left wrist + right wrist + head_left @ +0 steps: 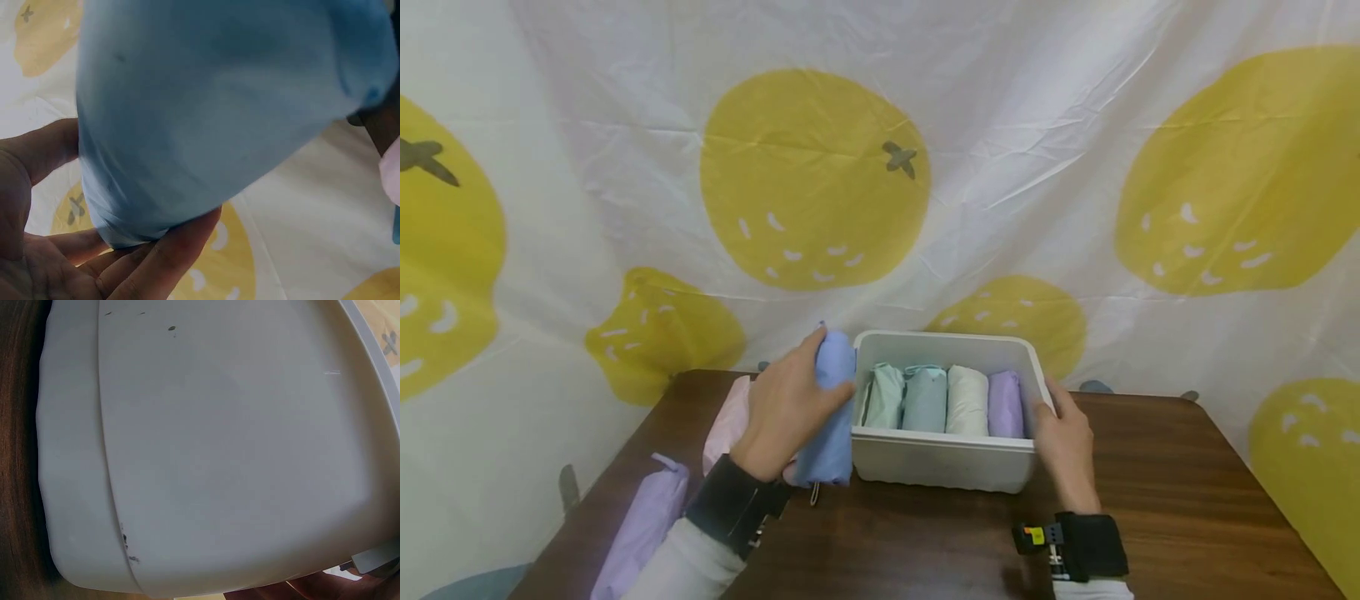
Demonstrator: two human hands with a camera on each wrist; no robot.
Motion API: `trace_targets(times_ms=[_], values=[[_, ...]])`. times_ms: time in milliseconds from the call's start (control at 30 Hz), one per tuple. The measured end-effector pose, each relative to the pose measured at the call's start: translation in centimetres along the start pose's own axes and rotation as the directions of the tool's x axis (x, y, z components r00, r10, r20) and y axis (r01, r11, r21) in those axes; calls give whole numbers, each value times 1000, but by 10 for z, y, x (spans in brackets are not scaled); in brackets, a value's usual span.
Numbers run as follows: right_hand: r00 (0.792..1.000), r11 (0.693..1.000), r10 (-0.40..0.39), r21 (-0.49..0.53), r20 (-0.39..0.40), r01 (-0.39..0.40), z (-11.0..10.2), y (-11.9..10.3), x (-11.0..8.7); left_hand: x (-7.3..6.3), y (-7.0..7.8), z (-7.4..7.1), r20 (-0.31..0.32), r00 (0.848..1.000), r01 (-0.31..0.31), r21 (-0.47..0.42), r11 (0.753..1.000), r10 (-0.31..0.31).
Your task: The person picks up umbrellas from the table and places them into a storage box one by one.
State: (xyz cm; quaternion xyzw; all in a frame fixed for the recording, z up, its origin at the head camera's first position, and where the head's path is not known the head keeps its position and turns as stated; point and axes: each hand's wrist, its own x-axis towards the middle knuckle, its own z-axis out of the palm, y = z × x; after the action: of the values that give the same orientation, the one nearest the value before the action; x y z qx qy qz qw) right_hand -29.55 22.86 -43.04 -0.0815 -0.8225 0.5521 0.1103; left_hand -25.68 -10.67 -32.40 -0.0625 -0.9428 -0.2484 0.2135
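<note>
My left hand (782, 408) grips a rolled blue fabric bundle (829, 433), held upright just left of the white plastic bin (940, 464). A thin cord loop hangs from the bundle's lower end. In the left wrist view, fingers and thumb curve round one end of the blue bundle (187, 125). My right hand (1066, 442) holds the bin's right rim. Inside the bin, mint (887, 398), grey-teal (925, 402), cream (967, 402) and purple bundles (1005, 405) stand side by side. The right wrist view shows mostly the bin's outer wall (231, 437).
A lavender bundle (643, 525) with a loop lies at the table's left side. Behind my left hand, a pink bundle (727, 423) is partly hidden. The brown wooden table (1165, 492) reaches a fruit-print cloth (1000, 167) hanging behind it.
</note>
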Motion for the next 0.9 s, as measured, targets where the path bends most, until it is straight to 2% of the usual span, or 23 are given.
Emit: trace_targets(times_ms=[267, 900], values=[[1000, 1000, 6, 4, 1, -6, 2, 0, -1, 13, 14, 4, 12, 1000, -12, -30, 999, 12], [1000, 1000, -1, 2, 7, 0, -3, 0, -1, 48, 35, 15, 26, 998, -50, -53, 997, 51]])
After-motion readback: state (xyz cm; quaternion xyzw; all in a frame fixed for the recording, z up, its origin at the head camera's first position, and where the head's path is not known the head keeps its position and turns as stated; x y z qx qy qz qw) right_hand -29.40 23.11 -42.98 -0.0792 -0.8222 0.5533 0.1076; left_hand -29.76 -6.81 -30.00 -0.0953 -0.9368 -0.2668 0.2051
